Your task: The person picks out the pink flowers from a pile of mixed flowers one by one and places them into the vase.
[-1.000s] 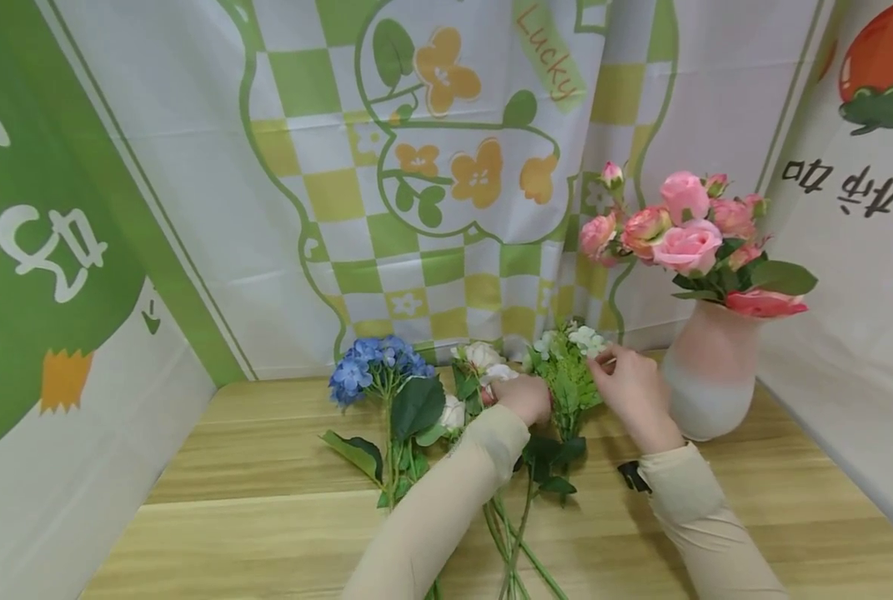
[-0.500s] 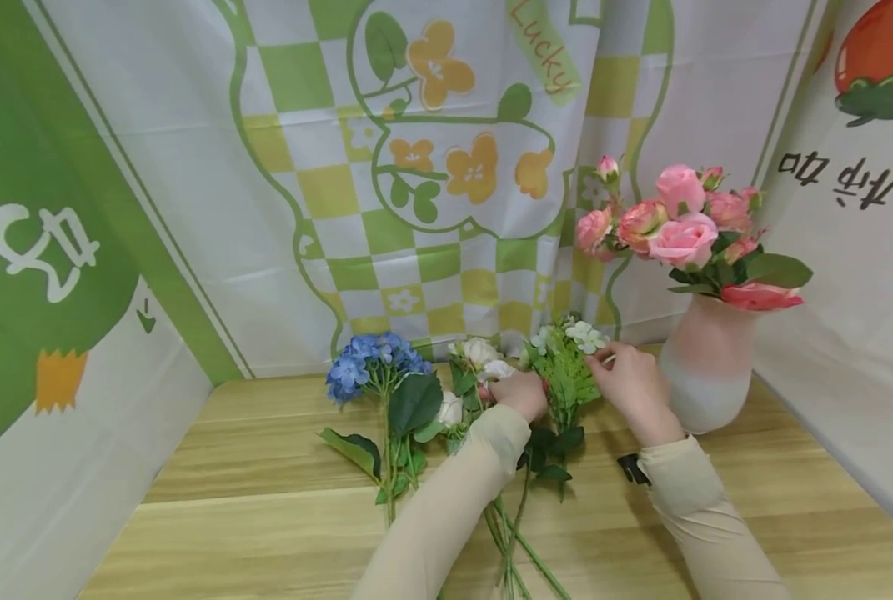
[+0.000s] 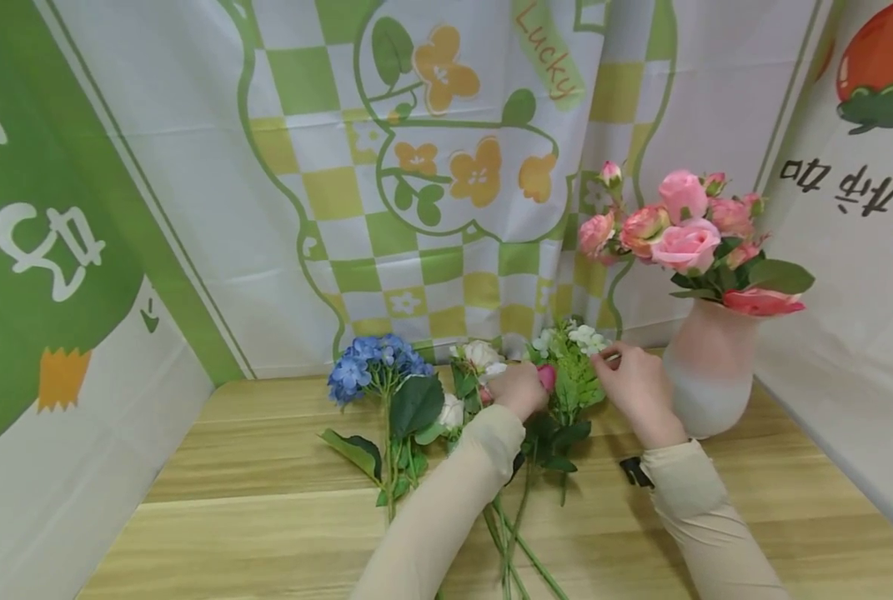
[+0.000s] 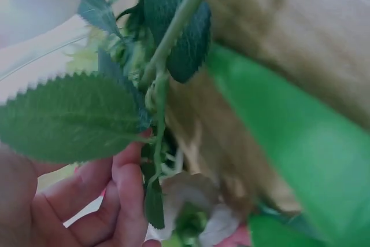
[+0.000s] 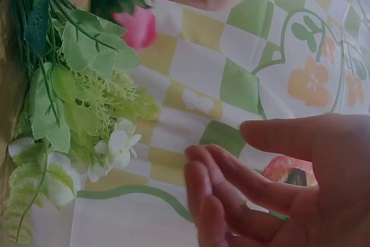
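My left hand (image 3: 519, 390) is over the middle of the flowers and grips a pink rose (image 3: 547, 377) near its head; the exact grip is partly hidden. In the left wrist view the curled fingers (image 4: 110, 192) lie against a leafy green stem (image 4: 160, 120). Beside them is a white bloom (image 4: 193, 201). My right hand (image 3: 634, 392) hovers beside a green spray with small white flowers (image 3: 569, 379). Its fingers are bent loosely, the thumb apart from them, and nothing is between them in the right wrist view.
A pink and white vase (image 3: 712, 375) with pink roses (image 3: 686, 242) stands to the right. A blue hydrangea (image 3: 378, 367) lies left, and white roses (image 3: 480, 357) lie beside it on the wooden table (image 3: 266, 517). Long green stems (image 3: 517, 550) reach towards the front. A printed cloth (image 3: 454, 275) hangs behind.
The pink rose beside my left hand has come into clearer view, and its dark leaves have shifted slightly right. My right hand stays nearly still.
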Demonstrator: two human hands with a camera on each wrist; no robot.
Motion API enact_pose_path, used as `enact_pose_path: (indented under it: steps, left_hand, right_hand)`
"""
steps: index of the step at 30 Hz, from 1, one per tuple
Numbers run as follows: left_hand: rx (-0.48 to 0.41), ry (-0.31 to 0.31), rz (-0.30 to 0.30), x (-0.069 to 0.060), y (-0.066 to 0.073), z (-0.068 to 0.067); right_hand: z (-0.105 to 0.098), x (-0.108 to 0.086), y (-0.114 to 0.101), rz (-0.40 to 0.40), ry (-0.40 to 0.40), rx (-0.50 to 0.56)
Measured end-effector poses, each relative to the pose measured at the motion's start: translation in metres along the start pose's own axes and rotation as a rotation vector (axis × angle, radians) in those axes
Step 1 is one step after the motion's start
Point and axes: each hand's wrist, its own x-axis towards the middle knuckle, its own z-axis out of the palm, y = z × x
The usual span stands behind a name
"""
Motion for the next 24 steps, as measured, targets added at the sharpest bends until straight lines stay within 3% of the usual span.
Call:
enact_pose_path:
  steps: [12,20,24]
  left_hand:
    - [-0.157,0.094,0.092,-0.016,-0.008,-0.034]
    - [-0.242,0.219,0.133,-0.026,-0.015,-0.053]
    - [-0.287,0.229,0.150,-0.033,-0.017,-0.062]
  right_hand:
    - [-0.004,-0.002,-0.003,-0.018,0.067,0.037]
    - [-0.006,-0.002,-0.005,-0.024,0.109,0.080]
    - [-0.007,-0.004,-0.007,-0.036,0.126,0.094]
